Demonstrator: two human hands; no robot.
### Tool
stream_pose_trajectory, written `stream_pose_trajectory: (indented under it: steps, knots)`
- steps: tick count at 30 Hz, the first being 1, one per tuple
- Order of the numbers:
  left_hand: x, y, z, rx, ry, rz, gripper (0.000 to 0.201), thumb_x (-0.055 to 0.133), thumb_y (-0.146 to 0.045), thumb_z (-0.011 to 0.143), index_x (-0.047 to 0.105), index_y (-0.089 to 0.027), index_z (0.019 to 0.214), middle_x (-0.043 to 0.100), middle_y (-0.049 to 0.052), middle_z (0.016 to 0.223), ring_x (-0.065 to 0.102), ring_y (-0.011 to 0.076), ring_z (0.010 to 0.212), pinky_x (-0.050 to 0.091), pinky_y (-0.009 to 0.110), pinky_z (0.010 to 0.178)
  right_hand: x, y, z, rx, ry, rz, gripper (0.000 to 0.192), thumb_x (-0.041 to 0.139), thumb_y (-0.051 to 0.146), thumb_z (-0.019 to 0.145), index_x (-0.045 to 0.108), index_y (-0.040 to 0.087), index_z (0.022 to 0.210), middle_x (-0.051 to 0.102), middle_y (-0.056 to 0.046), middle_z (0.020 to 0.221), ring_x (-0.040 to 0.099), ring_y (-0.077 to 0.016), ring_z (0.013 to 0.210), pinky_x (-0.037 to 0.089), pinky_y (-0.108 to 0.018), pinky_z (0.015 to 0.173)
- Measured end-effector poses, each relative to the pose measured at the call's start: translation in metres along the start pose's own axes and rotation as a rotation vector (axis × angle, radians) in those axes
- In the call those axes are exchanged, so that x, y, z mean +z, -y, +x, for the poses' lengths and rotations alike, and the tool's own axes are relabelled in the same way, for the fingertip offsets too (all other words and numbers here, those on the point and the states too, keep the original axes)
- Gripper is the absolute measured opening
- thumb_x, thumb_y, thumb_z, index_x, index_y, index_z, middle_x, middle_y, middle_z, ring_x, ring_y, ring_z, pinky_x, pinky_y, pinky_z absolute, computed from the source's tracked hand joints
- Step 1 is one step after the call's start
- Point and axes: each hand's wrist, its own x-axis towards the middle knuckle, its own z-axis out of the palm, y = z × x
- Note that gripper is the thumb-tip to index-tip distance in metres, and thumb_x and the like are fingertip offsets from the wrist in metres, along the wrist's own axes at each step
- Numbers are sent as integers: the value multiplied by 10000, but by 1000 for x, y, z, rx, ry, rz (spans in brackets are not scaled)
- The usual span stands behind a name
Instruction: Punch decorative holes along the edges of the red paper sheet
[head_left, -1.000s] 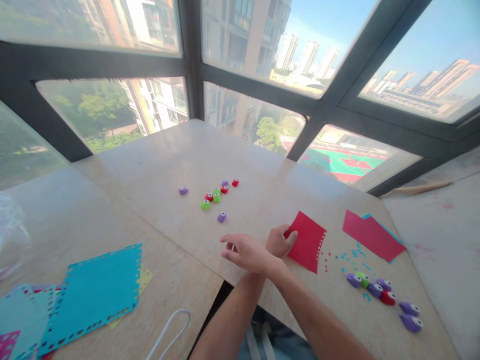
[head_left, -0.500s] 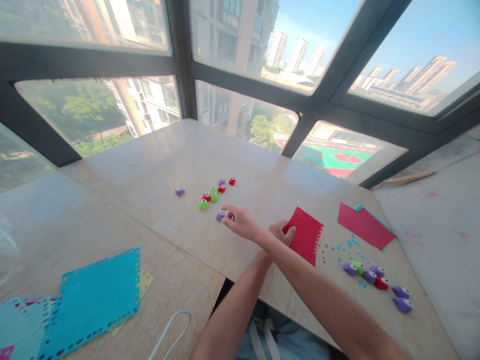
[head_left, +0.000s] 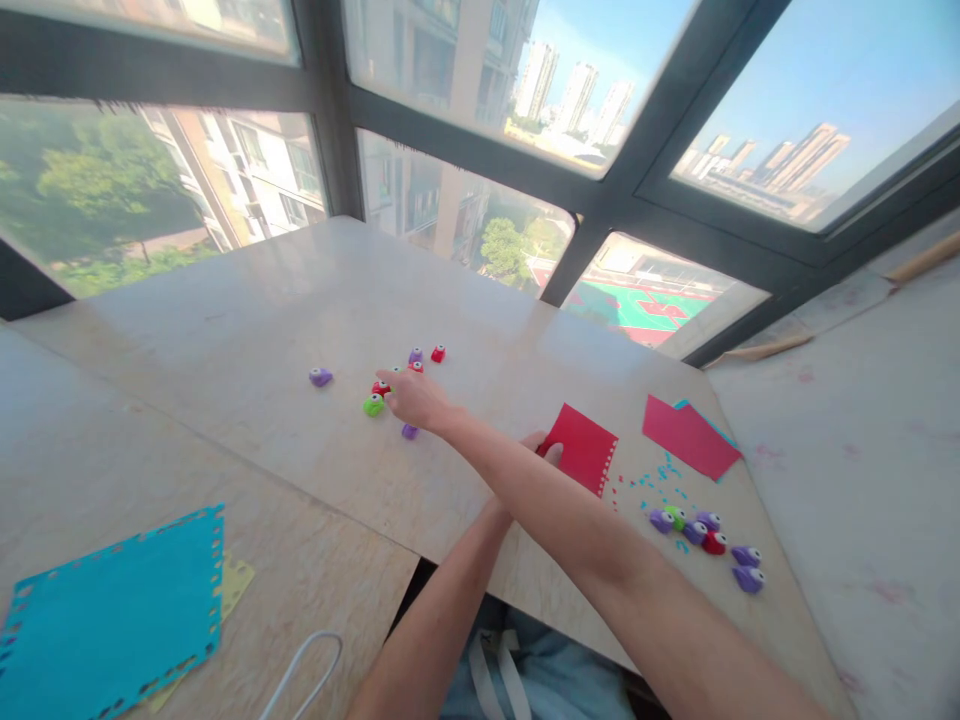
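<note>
My left hand [head_left: 549, 449] grips the left edge of a red sheet of paper [head_left: 580, 443], which has a row of small holes along its right side. Crossing over my left arm, my right hand [head_left: 416, 396] reaches into a cluster of small eyed paper punches. Its fingers are apart, near a red punch [head_left: 381, 388], and it partly hides a green one. A second green punch [head_left: 373, 405] lies just left of the fingers. Below the hand sits a purple punch [head_left: 409, 432]. Another purple [head_left: 416, 355] and a red punch [head_left: 439, 353] lie behind.
A lone purple punch [head_left: 321, 377] sits at left. More punches [head_left: 715, 542] stand at right beside blue paper bits [head_left: 660, 482] and red-and-blue sheets [head_left: 690, 437]. A blue punched sheet [head_left: 120, 610] and a white cable [head_left: 304, 665] lie front left. Windows border the table [head_left: 247, 300].
My right hand has moved from the nearer purple punch, leaving it on the table, to the cluster farther away. My left hand keeps hold of the red paper. The view has shifted right.
</note>
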Motion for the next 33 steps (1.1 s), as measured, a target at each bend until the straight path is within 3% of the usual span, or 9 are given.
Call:
stream_pose_trajectory:
  steps: [4,8,12,18,23,33]
  knots:
    - [-2,2,9,0,-12,6,408,656,-542,785,653,-148,891,691,93,829,627,229,709,458,284,565,4,19,7,17,37,-86,333,451,162,894,562,183,1207,679,-148,1077,670,-257,885,532,-343,667]
    - [-5,2,15,-6,-50,-12,425,668,-561,761,636,-154,882,664,79,803,613,204,713,453,252,555,13,27,9,38,69,-85,295,445,121,873,599,156,1122,696,-155,1066,680,-275,937,558,-375,692]
    - [-6,1,16,-8,-73,-36,443,670,-578,743,616,-149,840,643,65,778,580,170,661,437,232,529,16,24,5,42,79,-75,248,465,92,848,625,140,1030,700,-174,1069,681,-299,978,569,-409,709]
    - [-7,2,16,-19,-60,-52,425,686,-544,755,628,-143,883,658,76,782,618,193,686,455,242,535,12,20,2,39,-15,-97,332,444,118,888,532,120,1208,712,-170,1032,701,-284,916,569,-387,678]
    - [-6,-3,13,-23,-78,-108,436,706,-551,733,631,-149,884,690,92,818,642,210,684,473,261,539,7,18,7,63,60,-90,240,468,138,900,604,108,1095,709,-179,1056,695,-290,967,565,-381,703]
    - [-3,-3,11,-49,-120,-133,402,691,-532,733,628,-164,880,697,100,853,658,242,730,506,305,568,6,4,-2,7,30,-121,268,446,69,896,672,129,1026,703,-151,1019,682,-266,890,509,-341,674]
